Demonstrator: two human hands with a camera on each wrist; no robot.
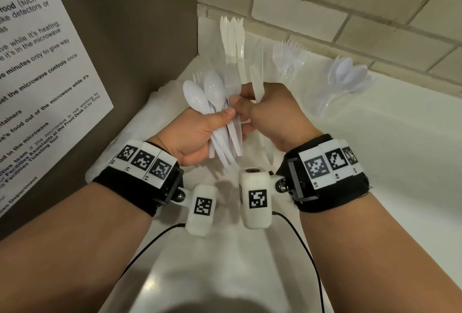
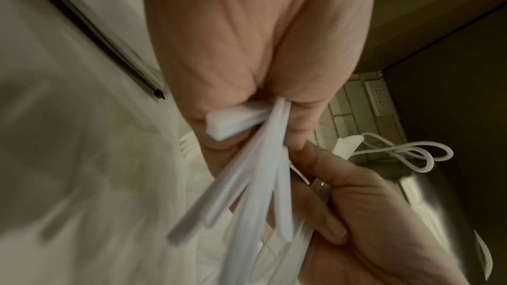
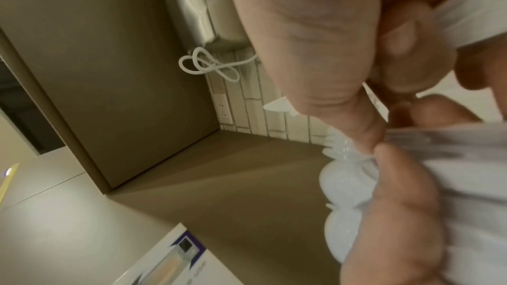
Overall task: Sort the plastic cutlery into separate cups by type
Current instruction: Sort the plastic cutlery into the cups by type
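Knife half-drawn from a mixed bundle, three sorted cups behind.

The right hand [image 1: 270, 115] has its grip pinched round one white plastic knife [image 1: 257, 85], blade up, touching the mixed bundle of white plastic cutlery [image 1: 220, 112] that the left hand [image 1: 197, 135] clasps by the handles. In that bundle two spoon bowls show clearly and at least two fork heads behind them; the rest cannot be counted. Risk: the fanned handles could snag the knife and drag a neighbour loose onto the white bench [image 1: 375, 162], or the left clasp could slacken. Beyond the bundle stand three clear plastic cups: the knife cup [image 1: 233, 37] directly behind, the fork cup [image 1: 288, 60] right of it, the spoon cup [image 1: 347, 77] furthest right.
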